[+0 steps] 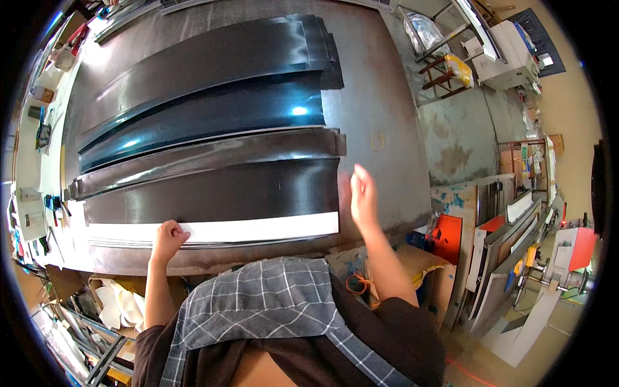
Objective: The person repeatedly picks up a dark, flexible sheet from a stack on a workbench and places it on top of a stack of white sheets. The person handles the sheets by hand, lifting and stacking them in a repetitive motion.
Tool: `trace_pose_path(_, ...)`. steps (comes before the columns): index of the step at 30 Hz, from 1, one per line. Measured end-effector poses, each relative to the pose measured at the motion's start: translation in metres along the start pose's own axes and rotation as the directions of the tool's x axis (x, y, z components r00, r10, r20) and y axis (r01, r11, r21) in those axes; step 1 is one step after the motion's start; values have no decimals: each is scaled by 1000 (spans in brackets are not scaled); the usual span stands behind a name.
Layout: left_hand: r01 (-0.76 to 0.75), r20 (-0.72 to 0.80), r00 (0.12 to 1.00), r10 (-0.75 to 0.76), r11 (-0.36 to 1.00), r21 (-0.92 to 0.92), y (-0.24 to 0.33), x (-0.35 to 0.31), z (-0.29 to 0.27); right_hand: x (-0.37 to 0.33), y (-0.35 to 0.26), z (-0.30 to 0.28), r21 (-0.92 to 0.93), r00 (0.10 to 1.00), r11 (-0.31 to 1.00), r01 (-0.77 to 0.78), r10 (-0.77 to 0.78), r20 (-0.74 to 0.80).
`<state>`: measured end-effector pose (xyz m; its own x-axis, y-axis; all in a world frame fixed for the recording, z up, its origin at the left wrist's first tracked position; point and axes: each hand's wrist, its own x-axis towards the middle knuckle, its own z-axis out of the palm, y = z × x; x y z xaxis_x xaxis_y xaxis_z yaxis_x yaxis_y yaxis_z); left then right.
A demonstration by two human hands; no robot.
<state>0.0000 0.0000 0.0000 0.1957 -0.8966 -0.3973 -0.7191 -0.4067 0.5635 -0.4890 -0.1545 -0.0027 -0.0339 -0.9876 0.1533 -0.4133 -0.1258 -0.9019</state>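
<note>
Long black sheets (213,187) lie in overlapping rows along a dark metal worktable (380,109). The nearest sheet has a white strip (258,229) along its front edge. My left hand (167,240) pinches the left part of that white strip at the table's near edge. My right hand (363,197) hovers flat, fingers together and extended, just past the right end of the nearest black sheet, holding nothing. A glossy black sheet (206,113) further back reflects light.
Tools and small items line a white ledge (29,193) on the left. Cardboard and paper scraps (116,303) sit below the table. An orange panel (446,235), stacked boards (509,238) and a machine (509,51) stand on the right over a concrete floor.
</note>
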Motion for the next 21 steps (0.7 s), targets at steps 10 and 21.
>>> trace_pose_path(10,-46,-174,985,19,987,-153,58,17,9,345,11,114,643,849,559,-524,400,344)
trace_pose_path(21,-111,-211,975,65,971,-214,100,30,11,372,19,149,-375,977,927,8,72,199)
